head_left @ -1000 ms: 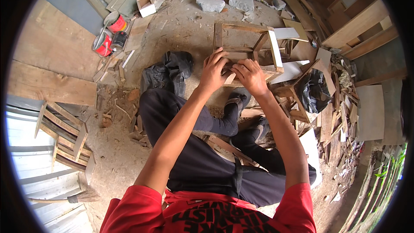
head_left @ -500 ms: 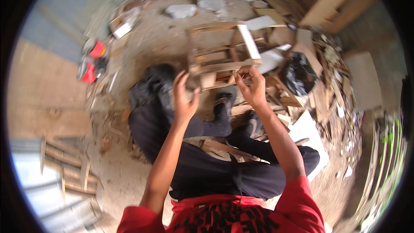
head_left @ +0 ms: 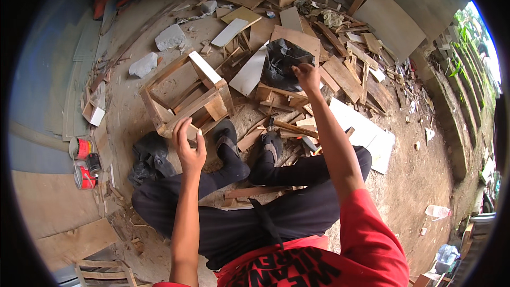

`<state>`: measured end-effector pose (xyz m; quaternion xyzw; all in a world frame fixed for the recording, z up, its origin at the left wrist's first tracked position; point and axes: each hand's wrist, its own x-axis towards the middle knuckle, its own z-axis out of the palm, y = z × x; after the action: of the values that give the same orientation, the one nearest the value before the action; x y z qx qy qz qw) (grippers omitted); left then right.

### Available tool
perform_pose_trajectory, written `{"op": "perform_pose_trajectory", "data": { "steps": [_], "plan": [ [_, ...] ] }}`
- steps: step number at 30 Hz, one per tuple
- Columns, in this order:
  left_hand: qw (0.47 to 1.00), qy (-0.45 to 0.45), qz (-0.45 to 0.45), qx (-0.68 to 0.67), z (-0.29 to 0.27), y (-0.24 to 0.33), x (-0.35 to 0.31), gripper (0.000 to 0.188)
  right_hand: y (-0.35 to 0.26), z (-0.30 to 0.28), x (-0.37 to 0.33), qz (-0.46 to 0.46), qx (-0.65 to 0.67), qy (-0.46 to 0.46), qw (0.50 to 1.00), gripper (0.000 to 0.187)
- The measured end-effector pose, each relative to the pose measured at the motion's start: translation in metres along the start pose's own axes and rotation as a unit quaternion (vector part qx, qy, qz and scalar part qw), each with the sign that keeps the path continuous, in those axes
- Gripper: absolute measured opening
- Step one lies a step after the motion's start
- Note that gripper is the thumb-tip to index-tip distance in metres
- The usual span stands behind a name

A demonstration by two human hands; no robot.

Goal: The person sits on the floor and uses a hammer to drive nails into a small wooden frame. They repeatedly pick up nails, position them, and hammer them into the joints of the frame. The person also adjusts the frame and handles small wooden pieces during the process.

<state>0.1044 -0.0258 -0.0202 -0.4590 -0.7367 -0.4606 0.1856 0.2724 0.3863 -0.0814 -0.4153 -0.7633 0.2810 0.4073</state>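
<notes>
A small wooden frame [head_left: 194, 110], built like a stool or box and with one white-faced strip, rests on the ground in front of my feet. My left hand [head_left: 190, 151] is at its near edge, fingers apart and holding nothing; whether the fingertips touch the wood I cannot tell. To the right, my right hand [head_left: 307, 78] is over a black plastic bag [head_left: 281, 64] that lies open among boards. Its thumb and fingers are pinched together at the bag's right side. Anything between them is too small to make out.
A wooden-handled hammer [head_left: 295, 128] lies beside my right foot. Scrap boards [head_left: 345, 77] pile up on the right, next to a white panel [head_left: 366, 133]. Concrete lumps [head_left: 170, 37] lie beyond the frame. Red paint cans [head_left: 84, 176] stand at the left; another black bag [head_left: 151, 154] is by my left knee.
My right hand has left the wooden frame and moved right to the black bag. The frame now sits lower left in view, with my left hand still beside it. The view has turned rightward.
</notes>
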Motion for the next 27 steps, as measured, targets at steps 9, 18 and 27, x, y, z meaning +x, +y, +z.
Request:
{"op": "perform_pose_trajectory", "data": {
  "steps": [9,18,27],
  "plan": [
    [0.995,-0.074,0.038,-0.048,0.047,0.049,0.063,0.031,0.036,0.013,0.005,-0.095,-0.107,0.003,0.99,0.017],
    [0.934,-0.329,0.131,-0.044,0.181,0.094,0.099,0.051,0.041,0.022,0.027,-0.017,-0.137,0.0,0.99,0.022],
    [0.946,-0.299,0.104,-0.061,0.25,0.105,0.088,0.044,0.053,0.006,0.033,-0.038,-0.077,-0.004,0.996,0.014]
  ]
}}
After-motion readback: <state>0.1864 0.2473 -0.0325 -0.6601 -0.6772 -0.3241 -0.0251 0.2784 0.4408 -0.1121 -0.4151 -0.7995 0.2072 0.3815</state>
